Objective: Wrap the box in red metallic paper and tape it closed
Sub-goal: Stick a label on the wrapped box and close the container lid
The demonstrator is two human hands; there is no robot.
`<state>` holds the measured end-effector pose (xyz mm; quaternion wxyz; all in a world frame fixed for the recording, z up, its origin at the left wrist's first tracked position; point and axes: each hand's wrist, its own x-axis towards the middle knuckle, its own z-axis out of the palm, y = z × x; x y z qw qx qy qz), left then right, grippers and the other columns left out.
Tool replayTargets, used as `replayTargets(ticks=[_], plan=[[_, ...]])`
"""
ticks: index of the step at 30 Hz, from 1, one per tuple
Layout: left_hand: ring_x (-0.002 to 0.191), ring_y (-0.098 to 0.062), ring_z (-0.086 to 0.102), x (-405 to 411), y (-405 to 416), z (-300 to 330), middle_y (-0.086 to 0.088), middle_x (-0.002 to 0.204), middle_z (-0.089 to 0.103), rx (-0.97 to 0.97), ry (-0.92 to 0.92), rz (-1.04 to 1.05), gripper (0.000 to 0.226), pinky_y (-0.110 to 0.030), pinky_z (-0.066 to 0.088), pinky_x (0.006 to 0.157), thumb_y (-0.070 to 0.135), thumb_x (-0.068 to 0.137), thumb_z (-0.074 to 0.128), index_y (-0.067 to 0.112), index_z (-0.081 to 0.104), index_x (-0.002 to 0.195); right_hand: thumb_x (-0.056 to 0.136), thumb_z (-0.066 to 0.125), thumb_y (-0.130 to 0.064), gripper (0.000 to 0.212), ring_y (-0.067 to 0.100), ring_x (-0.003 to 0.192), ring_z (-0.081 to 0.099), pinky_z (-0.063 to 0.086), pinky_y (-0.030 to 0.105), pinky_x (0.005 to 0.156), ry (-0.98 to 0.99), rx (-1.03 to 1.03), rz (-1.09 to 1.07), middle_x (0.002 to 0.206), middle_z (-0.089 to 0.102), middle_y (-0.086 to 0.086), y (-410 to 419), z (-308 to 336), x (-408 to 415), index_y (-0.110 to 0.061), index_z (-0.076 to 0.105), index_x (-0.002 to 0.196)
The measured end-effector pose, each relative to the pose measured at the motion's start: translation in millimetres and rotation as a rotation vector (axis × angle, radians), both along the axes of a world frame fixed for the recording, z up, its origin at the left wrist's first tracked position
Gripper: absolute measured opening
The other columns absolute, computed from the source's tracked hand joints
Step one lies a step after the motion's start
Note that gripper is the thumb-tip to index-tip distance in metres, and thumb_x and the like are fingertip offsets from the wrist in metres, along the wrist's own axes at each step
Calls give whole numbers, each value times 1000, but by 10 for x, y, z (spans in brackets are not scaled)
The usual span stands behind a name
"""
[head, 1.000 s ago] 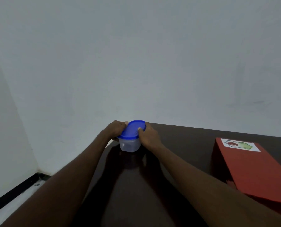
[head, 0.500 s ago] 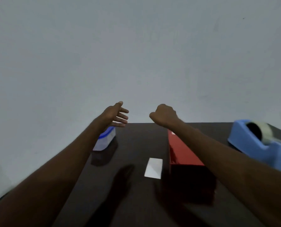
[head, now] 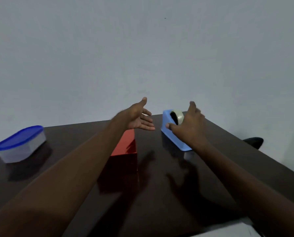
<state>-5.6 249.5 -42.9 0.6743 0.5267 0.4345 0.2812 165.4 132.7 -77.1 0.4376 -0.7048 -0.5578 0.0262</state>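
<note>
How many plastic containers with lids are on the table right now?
1. The clear container with a blue lid sits at the table's far left, left of the red box. Nothing else like it shows, though the arms cover some tabletop.

Blue-lidded plastic container [head: 20, 145] — far left on dark table [head: 77, 139], grey wall [head: 142, 57]

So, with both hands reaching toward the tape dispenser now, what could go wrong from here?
1. The right hand is open over the blue tape dispenser, not yet gripping it; a one-sided pull could slide or tip it.
2. The left hand hovers open above the red wrapped box, so nothing holds the box; it may shift during taping.
3. The lidded container sits near the table edge on the left; the left forearm might knock it.
</note>
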Motion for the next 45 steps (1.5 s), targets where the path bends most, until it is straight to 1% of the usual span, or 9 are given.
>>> replayTargets(ticks=[4,7,11,20,25,28,33,39,45], plan=[[119,-48,54,389,-36,-120,-34,147,34,-51,22,-50,97,-53,55,88,73,92,26,-5,22,149,73,85,-38,91,25,116,51,41,31,83,259,-139,42,136,48,12,46,-219,220,-3,33,139],[121,-48,53,561,-54,-198,-33,148,35,-74,-11,-35,98,-53,56,84,75,91,26,-4,25,150,79,81,-34,70,25,110,58,41,28,78,252,-151,27,128,59,11,77,-309,295,-3,48,133],[124,-49,51,665,-68,-284,-31,148,37,-57,-47,51,96,-51,59,74,75,91,29,-1,32,149,77,80,-30,30,22,74,63,51,36,63,202,-76,1,89,70,11,89,-328,330,-8,66,92],[123,-48,51,1099,-193,-169,-32,142,42,-64,-86,97,94,-53,57,80,75,88,38,-1,39,143,76,81,-20,45,33,86,68,55,44,73,274,-10,-19,91,70,19,-80,-204,673,10,66,107],[124,-45,51,1556,-251,-153,-28,143,43,-62,-134,69,81,-54,55,88,66,94,39,2,40,144,76,81,-23,33,17,69,56,39,21,49,246,-44,-98,87,63,5,-176,-150,1065,-3,68,98],[129,-45,46,1816,-259,-232,-27,146,41,-60,-133,51,70,-53,53,90,55,99,36,1,40,144,73,83,-25,33,23,74,60,42,26,55,216,-56,-152,92,69,12,-192,-197,1267,-3,67,92],[128,-44,48,2026,-242,-383,-29,144,41,-18,-122,62,59,-51,54,91,44,103,31,3,41,144,72,83,-28,48,29,89,66,51,38,75,201,-67,-159,100,71,14,-147,-309,1464,1,69,106],[127,-44,48,1992,-204,-391,-29,144,42,-32,-137,48,57,-51,54,91,43,103,31,3,41,142,79,79,-29,70,25,115,58,41,26,83,239,-85,-123,129,61,9,-105,-385,1493,-7,51,139],[122,-42,50,1796,-142,-270,-29,134,47,-8,-113,37,59,-53,56,85,48,102,36,2,46,136,80,78,-37,81,26,122,56,43,34,95,264,39,-145,136,57,11,-151,-269,1448,-13,37,146]])
